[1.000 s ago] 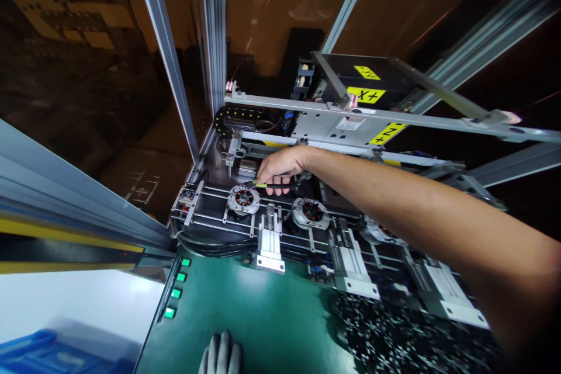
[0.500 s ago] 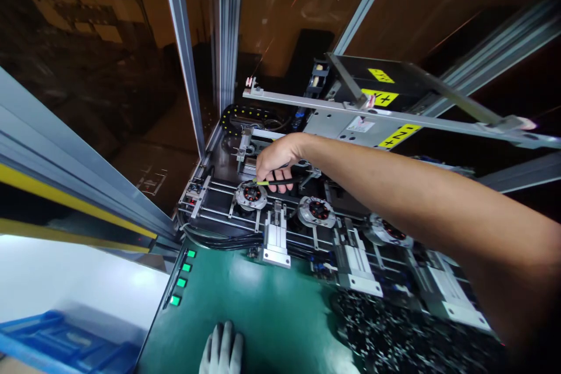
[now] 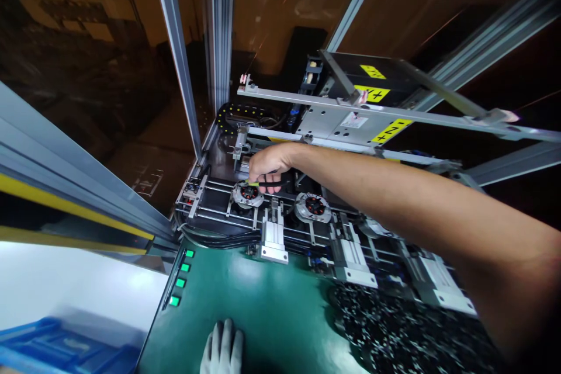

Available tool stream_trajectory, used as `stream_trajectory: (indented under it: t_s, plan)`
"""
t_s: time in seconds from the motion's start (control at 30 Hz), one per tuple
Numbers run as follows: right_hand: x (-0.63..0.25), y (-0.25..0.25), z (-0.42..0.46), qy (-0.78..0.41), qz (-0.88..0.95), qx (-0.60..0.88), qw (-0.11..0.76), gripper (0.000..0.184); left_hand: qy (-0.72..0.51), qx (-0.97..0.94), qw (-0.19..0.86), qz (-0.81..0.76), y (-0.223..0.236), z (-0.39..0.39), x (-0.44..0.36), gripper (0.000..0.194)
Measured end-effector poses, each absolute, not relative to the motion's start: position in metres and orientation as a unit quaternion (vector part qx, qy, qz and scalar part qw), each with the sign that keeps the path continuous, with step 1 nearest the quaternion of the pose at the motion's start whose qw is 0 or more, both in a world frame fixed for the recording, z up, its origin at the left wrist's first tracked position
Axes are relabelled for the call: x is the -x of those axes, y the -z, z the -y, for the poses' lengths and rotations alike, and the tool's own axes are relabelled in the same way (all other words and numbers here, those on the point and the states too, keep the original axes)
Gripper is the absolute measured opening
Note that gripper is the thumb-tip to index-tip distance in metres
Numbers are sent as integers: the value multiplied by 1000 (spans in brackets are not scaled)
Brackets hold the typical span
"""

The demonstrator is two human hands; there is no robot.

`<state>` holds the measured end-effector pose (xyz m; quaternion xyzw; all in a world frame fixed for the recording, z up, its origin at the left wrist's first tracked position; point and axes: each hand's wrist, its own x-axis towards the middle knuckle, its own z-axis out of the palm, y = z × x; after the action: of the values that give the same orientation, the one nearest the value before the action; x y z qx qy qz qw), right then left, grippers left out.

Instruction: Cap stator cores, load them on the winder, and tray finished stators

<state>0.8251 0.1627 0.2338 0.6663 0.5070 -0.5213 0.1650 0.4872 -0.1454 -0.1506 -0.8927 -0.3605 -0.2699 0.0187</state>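
Observation:
My right hand (image 3: 267, 168), bare, is closed around a slim black and yellow-green tool (image 3: 275, 184) whose exact kind I cannot make out. It sits at the back edge of the leftmost round metal fixture (image 3: 248, 194), which holds a dark ring-shaped part with orange spots. Whether the tool touches that part is hidden by the fingers. A second fixture (image 3: 312, 208) of the same sort stands to the right, and a third is partly behind my forearm. My left hand (image 3: 222, 347), in a grey-white glove, lies flat on the green mat (image 3: 254, 298), fingers stretched out.
Silver clamp blocks (image 3: 274, 236) stand in front of the fixtures. A heap of small black parts (image 3: 403, 327) lies at the right of the mat. Green-lit buttons (image 3: 180, 283) line its left edge. A metal bar (image 3: 302, 98) crosses behind my arm. A blue crate (image 3: 65, 345) is lower left.
The view has shifted slightly. My right hand stays at the leftmost fixture, still gripping the tool. My left hand remains flat on the mat.

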Motion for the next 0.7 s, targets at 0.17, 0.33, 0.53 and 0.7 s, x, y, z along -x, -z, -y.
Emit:
stream_trajectory:
  t_s: [0.17,0.33,0.53,0.7]
  plan:
    - [-843,-266,-122,533,-545,-639,104,14,257,896,17,361,146,143,-489,57]
    - [-905,-300,-67,566,-499,-639,151,22,223,907,13,356,131,142,-485,66]
    - [-967,-273,-25,518,-439,-717,159,26,190,910,83,358,123,135,-481,59]
    - [-981,-251,-21,527,-430,-719,140,25,181,924,96,323,126,130,-479,56]
